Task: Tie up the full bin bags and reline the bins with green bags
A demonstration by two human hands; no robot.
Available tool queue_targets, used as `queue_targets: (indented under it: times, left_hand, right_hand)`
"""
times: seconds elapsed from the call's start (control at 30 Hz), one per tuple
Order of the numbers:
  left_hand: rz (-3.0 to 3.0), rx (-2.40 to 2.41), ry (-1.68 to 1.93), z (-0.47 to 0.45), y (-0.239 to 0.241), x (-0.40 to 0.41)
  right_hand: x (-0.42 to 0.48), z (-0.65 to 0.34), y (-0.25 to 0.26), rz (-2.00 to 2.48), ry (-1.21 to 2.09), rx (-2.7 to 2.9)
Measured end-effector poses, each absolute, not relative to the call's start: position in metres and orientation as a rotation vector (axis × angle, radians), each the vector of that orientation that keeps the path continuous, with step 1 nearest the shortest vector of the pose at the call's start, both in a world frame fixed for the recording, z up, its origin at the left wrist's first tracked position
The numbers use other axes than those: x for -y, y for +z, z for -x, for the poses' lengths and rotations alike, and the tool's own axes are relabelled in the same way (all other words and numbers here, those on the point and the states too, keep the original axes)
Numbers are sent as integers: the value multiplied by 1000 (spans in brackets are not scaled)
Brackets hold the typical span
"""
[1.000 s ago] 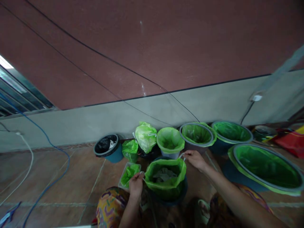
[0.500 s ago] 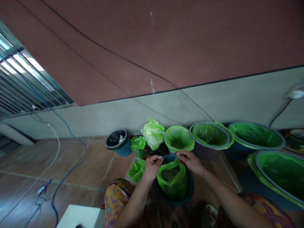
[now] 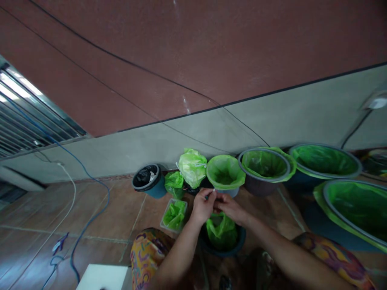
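My left hand (image 3: 203, 207) and my right hand (image 3: 228, 207) meet above a dark blue bucket (image 3: 231, 253). Their fingers are closed and pressed together; a small white tip shows at the left fingertips, too small to name. Inside the bucket stands a green plastic bag (image 3: 222, 233), its gathered upper edge rising just beneath my right hand. Whatever lies between the fingers is hidden. To the left of the bucket sits a clear square tub (image 3: 163, 226) lined with green plastic (image 3: 174, 215).
Along the wall stand a bucket with a black liner (image 3: 157, 189), a tied green bag (image 3: 192, 167) and a green-lined pail (image 3: 226, 171). Several large lined bins (image 3: 263, 183) fill the right side. A white box (image 3: 102, 278), a blue hose (image 3: 90, 215) and purple scissors-like tool (image 3: 59, 243) lie left.
My hands were apart on either side of the bag's mouth and have come together above it. The bag's top edge has folded inward. The view has shifted slightly.
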State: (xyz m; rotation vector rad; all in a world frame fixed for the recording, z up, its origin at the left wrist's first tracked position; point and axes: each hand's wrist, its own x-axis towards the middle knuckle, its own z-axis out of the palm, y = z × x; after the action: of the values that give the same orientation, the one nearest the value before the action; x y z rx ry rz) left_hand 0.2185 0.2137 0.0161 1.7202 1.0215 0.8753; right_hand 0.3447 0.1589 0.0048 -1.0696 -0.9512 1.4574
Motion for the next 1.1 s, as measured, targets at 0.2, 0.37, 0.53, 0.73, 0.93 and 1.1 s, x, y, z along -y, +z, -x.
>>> queue_targets:
  times: [0.2, 0.37, 0.53, 0.73, 0.93, 1.1]
  left_hand:
    - [-1390, -964, 862, -193, -17, -199]
    - [-1512, -891, 704, -203, -52, -183]
    - [-1476, -1025, 831, -219, -68, -192]
    - [-826, -1147, 1056, -204, -63, -202]
    - [-785, -1105, 1137, -201, -52, -201]
    - [-1082, -1070, 997, -203, -41, -198]
  right_hand:
    - [-164, -362, 8, 1071, 1401, 828]
    - [-160, -358, 10, 994, 1527, 780]
    - [-161, -363, 12, 1047, 1510, 804]
    - [-167, -391, 15, 1280, 1197, 671]
    - [-162, -393, 24, 1208, 1342, 805]
    - [-158, -378, 30, 1149, 1349, 1172]
